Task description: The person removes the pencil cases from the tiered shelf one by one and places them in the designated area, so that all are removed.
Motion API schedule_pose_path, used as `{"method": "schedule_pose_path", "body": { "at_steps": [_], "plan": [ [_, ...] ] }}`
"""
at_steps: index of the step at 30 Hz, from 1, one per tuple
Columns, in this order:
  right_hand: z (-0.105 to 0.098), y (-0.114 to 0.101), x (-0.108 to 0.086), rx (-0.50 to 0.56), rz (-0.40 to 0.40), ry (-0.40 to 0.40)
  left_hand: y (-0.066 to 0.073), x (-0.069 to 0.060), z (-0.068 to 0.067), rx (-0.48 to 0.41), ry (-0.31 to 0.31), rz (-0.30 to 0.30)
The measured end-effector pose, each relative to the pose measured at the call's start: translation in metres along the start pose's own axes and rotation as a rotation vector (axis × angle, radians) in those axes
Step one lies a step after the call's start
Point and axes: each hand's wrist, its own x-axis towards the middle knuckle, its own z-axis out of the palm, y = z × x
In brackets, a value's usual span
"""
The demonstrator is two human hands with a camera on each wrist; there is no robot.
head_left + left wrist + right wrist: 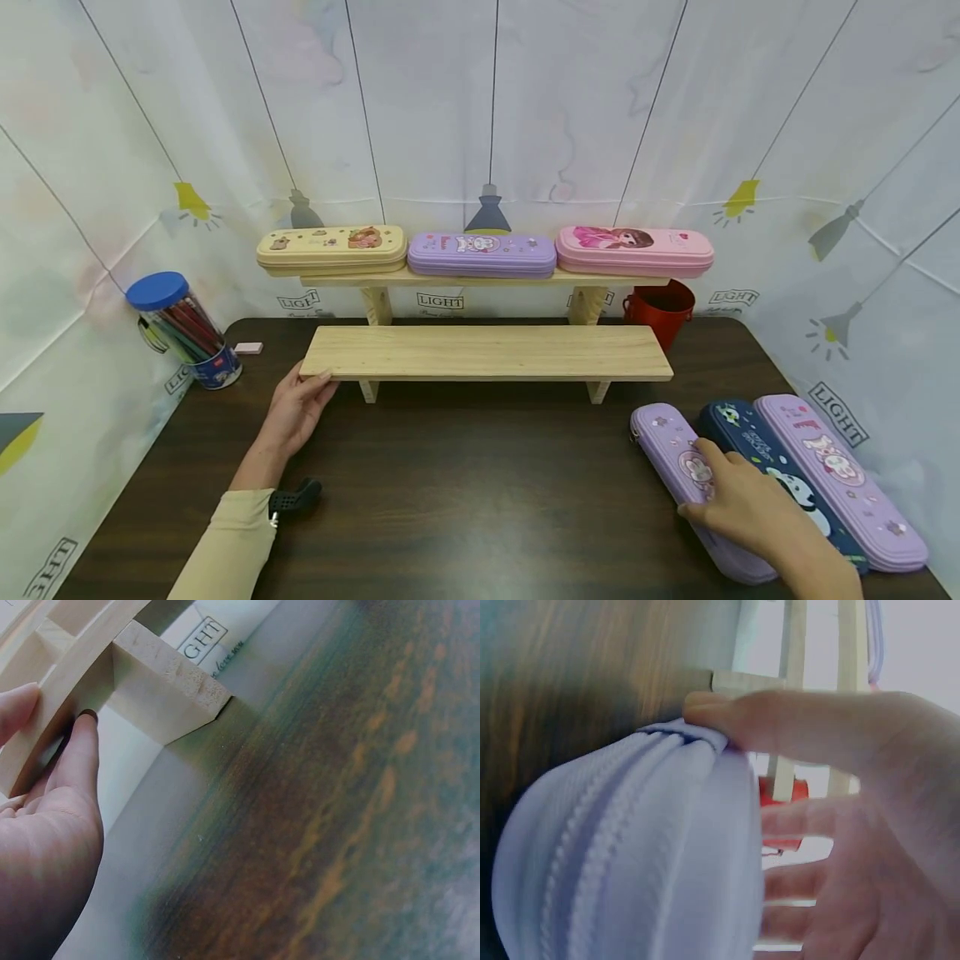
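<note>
Case (690,475), lilac, right of shelf (487,354): likely light, stiff, slick; grip across sides. Right hand (750,504) holds it, fingers half-spread; left hand (296,408) pinches shelf's end.

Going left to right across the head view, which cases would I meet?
Yellow case, upper-shelf purple case, pink case, inner lilac case under the right hand, dark blue case, outer lilac case.
</note>
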Motion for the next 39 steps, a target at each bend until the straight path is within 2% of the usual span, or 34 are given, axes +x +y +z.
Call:
{"method": "schedule_pose_path", "body": {
  "at_steps": [6, 11, 21, 27, 32, 39],
  "plan": [
    [0.0, -0.002, -0.002, -0.05, 0.093, 0.015, 0.0, -0.001, 0.0, -0.014, -0.017, 0.007],
    [-0.003, -0.005, -0.001, -0.06, 0.162, -0.009, 0.0, -0.001, -0.001, -0.021, -0.017, 0.014],
    [-0.003, -0.002, -0.002, -0.038, 0.143, -0.001, 0.0, -0.001, -0.003, -0.024, -0.013, 0.007],
    [-0.013, -0.005, -0.001, -0.063, 0.114, 0.03, 0.0, -0.001, -0.003, -0.015, -0.013, 0.01],
    [-0.028, -0.014, -0.001, -0.082, 0.05, 0.117, 0.0, 0.0, -0.001, -0.005, -0.002, 0.01],
    [-0.058, -0.032, 0.006, -0.07, -0.102, 0.362, 0.0, 0.0, 0.0, -0.013, 0.007, 0.009]
  ]
}}
